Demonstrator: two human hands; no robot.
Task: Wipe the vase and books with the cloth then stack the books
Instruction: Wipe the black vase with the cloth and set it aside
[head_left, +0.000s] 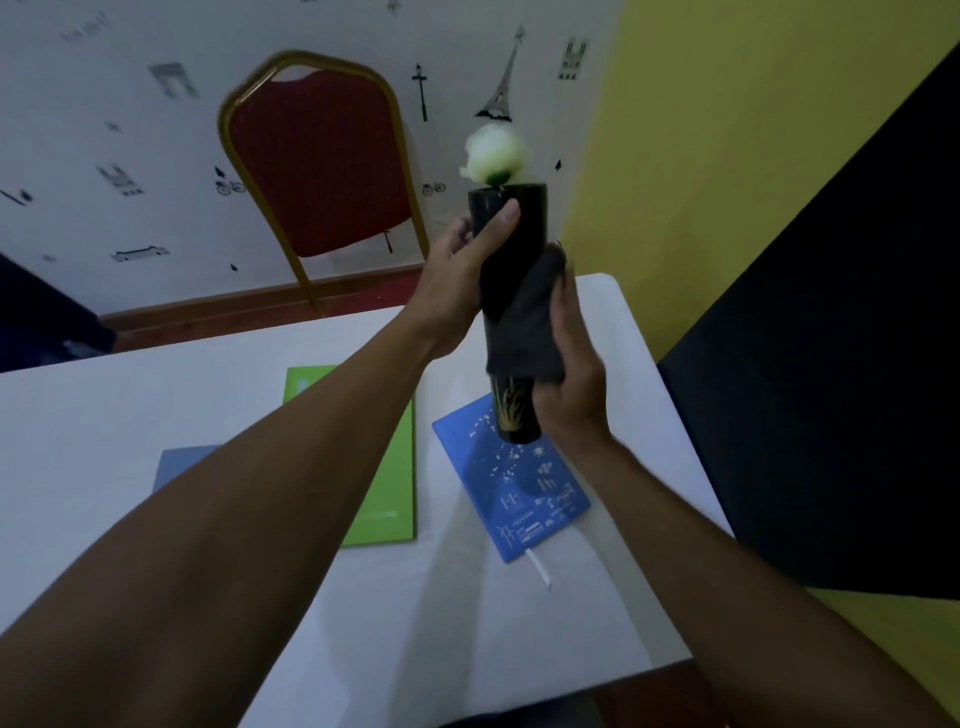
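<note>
Vase ×1 in left hand grip, right hand gripping cloth — 3 books on table.

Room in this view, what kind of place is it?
Probably a function or meeting room, not a home: a red banquet chair with a gold frame, a white table, and wallpaper printed with Paris landmarks.

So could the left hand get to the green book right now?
Probably not at once: the left hand is gripping the black vase held up above the table while the right hand wipes it with the cloth. The green book itself lies uncovered.
</note>
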